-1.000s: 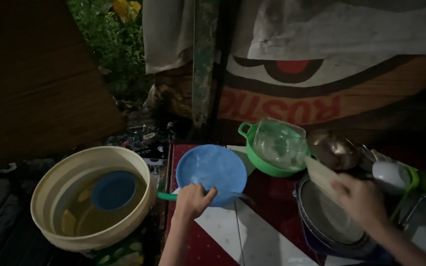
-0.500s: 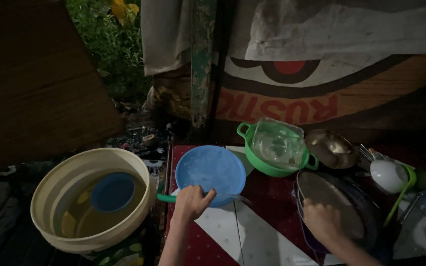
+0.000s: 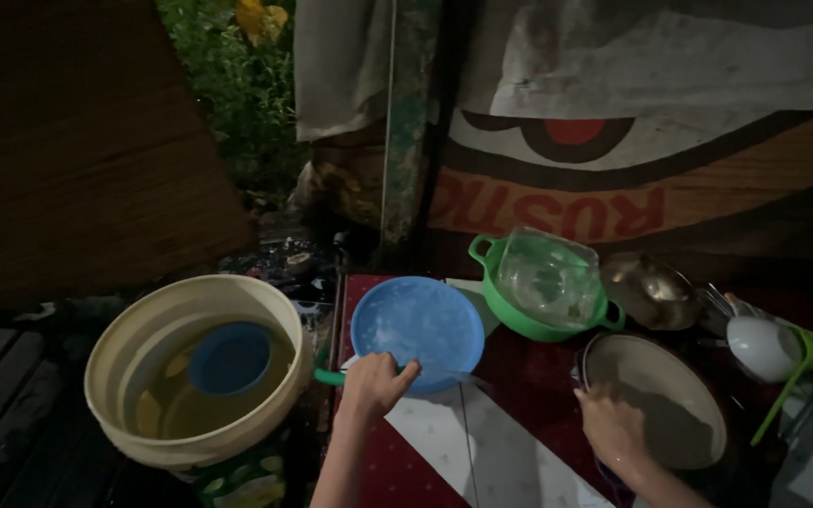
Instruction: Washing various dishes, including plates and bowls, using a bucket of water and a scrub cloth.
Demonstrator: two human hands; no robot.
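Note:
My left hand [image 3: 374, 384] grips the near rim of a round blue plastic plate [image 3: 416, 325], held tilted above the red and white tabletop [image 3: 444, 442]. A green handle [image 3: 328, 376] pokes out beside that hand. My right hand [image 3: 611, 428] rests on the near edge of a large round metal plate [image 3: 661, 400] that lies on a dark pan at the right; its fingers touch the plate's rim.
A cream bucket [image 3: 195, 376] of water with a small blue bowl [image 3: 230, 357] floating in it stands left of the table. Behind are a green pot [image 3: 538, 301] holding a clear container, a metal bowl [image 3: 648, 290], a white cup [image 3: 762, 346] and a painted banner.
My right hand has let go of the flat pale thing it held and dropped onto the metal plate's near edge. The left hand keeps the blue plate almost still.

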